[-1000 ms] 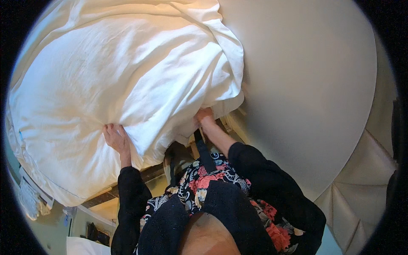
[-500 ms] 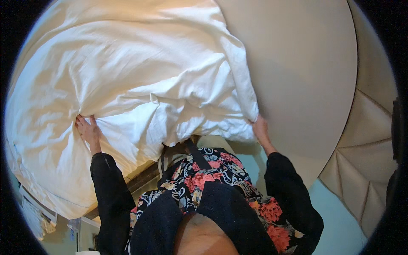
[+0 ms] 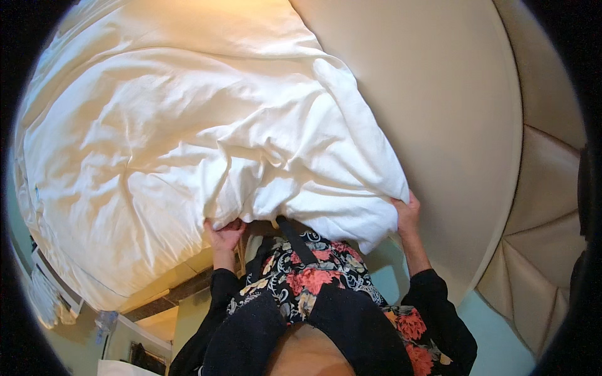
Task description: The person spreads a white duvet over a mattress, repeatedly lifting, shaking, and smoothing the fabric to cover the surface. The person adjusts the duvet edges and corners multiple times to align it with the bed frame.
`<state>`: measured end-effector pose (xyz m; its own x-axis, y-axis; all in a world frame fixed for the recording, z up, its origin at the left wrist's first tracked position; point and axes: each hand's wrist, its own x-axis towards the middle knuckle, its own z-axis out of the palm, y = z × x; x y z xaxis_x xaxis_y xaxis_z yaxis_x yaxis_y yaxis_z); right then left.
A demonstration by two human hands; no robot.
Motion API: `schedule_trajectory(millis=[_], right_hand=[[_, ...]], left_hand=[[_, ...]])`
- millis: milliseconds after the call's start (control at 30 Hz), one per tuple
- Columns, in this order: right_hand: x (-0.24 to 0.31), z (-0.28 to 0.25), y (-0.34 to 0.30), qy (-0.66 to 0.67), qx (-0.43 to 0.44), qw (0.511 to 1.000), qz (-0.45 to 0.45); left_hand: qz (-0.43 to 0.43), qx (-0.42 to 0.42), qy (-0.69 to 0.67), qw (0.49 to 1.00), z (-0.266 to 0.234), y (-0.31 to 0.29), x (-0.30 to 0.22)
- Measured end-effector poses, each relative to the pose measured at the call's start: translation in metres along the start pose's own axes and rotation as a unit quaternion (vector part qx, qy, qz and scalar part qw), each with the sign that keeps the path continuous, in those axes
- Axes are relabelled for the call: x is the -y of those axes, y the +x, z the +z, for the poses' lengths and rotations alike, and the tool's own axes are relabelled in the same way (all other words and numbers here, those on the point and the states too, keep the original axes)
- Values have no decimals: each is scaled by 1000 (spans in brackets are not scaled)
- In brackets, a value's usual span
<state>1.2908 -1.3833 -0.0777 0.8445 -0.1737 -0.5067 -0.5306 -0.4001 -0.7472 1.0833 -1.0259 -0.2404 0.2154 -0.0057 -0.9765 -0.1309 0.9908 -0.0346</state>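
The white duvet point(image 3: 157, 125) lies spread beside an uncovered stretch of beige mattress point(image 3: 439, 125), creases not yet smoothed, near edge loose — the left hand point(image 3: 226, 236) and right hand point(image 3: 407, 213) both clamping it between their fingers.

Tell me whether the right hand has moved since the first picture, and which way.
Yes: the right hand has moved to the right, closer to the padded panel, and holds the white sheet.
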Motion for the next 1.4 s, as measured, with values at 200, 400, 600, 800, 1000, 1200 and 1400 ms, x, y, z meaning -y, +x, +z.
schedule_trajectory(millis=[200, 400, 600, 800, 1000, 1200, 1400], right_hand=[[11, -20, 1, -11, 36, 997, -74], [-26, 30, -11, -65, 73, 995, -21], [-39, 135, -53, -56, 154, 986, -18], [-37, 121, -65, -167, 70, 982, -45], [-39, -23, -49, -383, -135, 912, -59], [-24, -17, -56, -424, -126, 892, -89], [-25, -16, -55, -403, -112, 903, -96]], left_hand=[[199, -25, -53, 978, -43, 6, -37], [494, -22, 44, 868, -30, -101, -180], [714, -484, 439, 252, -25, -256, -254], [285, -329, 549, 713, -213, -63, -287], [280, -184, 376, 864, -299, -44, -272], [484, -397, 349, 698, -151, -101, -318], [720, -282, 415, 480, -72, -132, -353]])
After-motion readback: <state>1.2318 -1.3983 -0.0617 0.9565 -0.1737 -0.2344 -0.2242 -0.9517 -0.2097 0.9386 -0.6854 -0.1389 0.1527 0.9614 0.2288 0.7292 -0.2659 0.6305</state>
